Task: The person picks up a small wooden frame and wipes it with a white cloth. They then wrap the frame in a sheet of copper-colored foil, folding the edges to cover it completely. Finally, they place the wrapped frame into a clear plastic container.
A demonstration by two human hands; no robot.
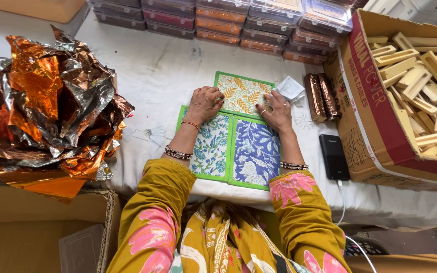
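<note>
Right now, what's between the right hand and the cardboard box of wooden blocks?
In the head view, between the right hand and the box lie a small white packet and two brown foil-wrapped bars on the white cloth; lower down, a black power bank.

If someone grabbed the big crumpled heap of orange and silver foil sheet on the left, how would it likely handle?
The crumpled orange and silver foil heap would probably feel very light for its bulk, since it is thin sheet puffed up with air. It likely stays floppy and crackly, folding wherever gripped. Its glossy surface suggests it could slip, and loose sheets overhanging the white table edge might slide off.
</note>
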